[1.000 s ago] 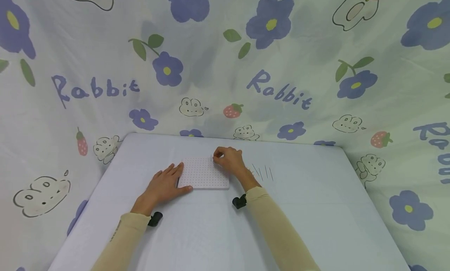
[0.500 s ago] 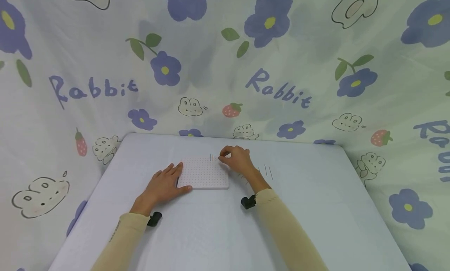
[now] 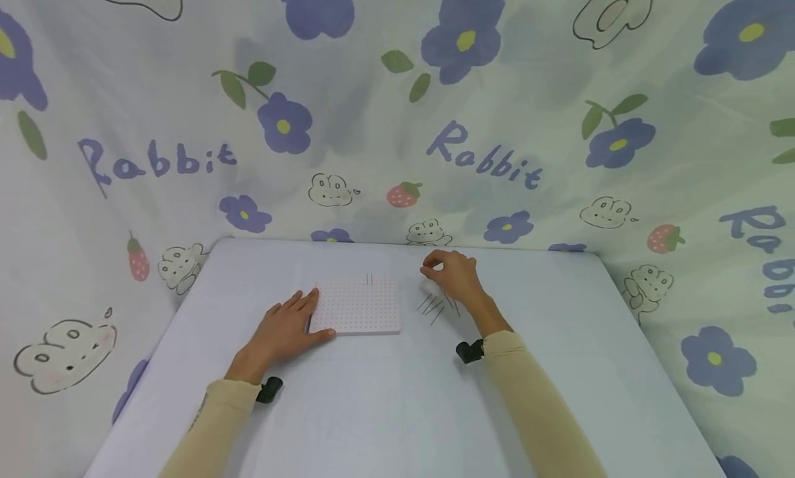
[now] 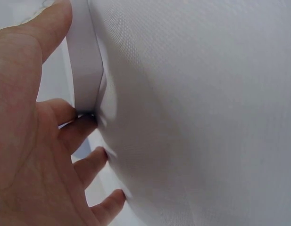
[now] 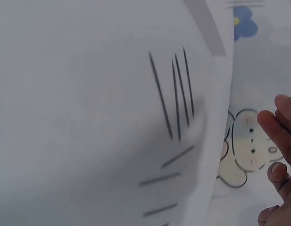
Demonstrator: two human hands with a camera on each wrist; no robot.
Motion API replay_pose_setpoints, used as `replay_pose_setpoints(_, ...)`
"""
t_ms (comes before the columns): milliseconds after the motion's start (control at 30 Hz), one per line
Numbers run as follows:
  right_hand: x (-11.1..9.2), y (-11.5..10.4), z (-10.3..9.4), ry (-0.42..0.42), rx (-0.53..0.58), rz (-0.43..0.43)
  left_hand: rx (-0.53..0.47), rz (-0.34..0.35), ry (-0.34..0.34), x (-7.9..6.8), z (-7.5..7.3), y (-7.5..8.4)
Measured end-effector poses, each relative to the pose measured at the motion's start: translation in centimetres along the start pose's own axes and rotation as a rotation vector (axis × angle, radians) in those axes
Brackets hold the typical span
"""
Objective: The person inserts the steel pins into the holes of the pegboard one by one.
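Observation:
A white square pegboard (image 3: 354, 312) dotted with small holes lies on the table. Two thin dark sticks (image 3: 369, 279) stand upright near its far edge. My left hand (image 3: 287, 330) braces the board's left side, fingers spread and fairly straight, thumb at the near corner; the left wrist view shows fingertips against the cloth beside the board's edge (image 4: 85, 70). To the right, my right hand (image 3: 458, 276) hovers over loose thin sticks (image 3: 428, 304), its fingers loosely bent. In the right wrist view nothing shows between the fingers (image 5: 277, 134); several sticks (image 5: 160, 96) lie on the cloth.
A white cloth covers the table (image 3: 385, 409), which meets a patterned curtain (image 3: 373, 133) with flowers and rabbits at its far edge. A small black camera (image 3: 470, 352) sits at the right wrist, and another black camera (image 3: 270, 390) at the left.
My right hand has left the upright sticks at the board's far edge and moved right, over the loose sticks. My left hand stays at the board's left side.

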State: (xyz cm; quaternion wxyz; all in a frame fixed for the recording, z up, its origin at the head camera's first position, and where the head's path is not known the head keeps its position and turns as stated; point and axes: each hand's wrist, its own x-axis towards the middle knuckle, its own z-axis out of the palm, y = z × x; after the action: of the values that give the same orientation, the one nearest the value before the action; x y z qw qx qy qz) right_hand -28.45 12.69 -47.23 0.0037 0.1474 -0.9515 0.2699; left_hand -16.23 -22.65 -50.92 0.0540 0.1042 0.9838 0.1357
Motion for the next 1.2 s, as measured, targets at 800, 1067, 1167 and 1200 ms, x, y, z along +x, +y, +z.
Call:
replay_pose_setpoints(800,-4.2,7.6,-2.8,0.013,-0.026,0.125,0.005,0.009,0.004,0.0,0.0,0.0)
replay_pose_setpoints(1067,-5.7,9.1,-3.4,0.016,-0.036,0.149,0.005,0.006,0.013,0.0,-0.1,0.1)
replay_pose_setpoints(1167,-6.0,9.4,-3.4,0.009,-0.041,0.162,0.007,0.005,0.013,0.0,-0.1,0.0)
replay_pose_setpoints(1200,-6.1,9.5,-3.4,0.006,-0.043,0.167,0.008,0.004,0.010,0.0,-0.1,0.0)
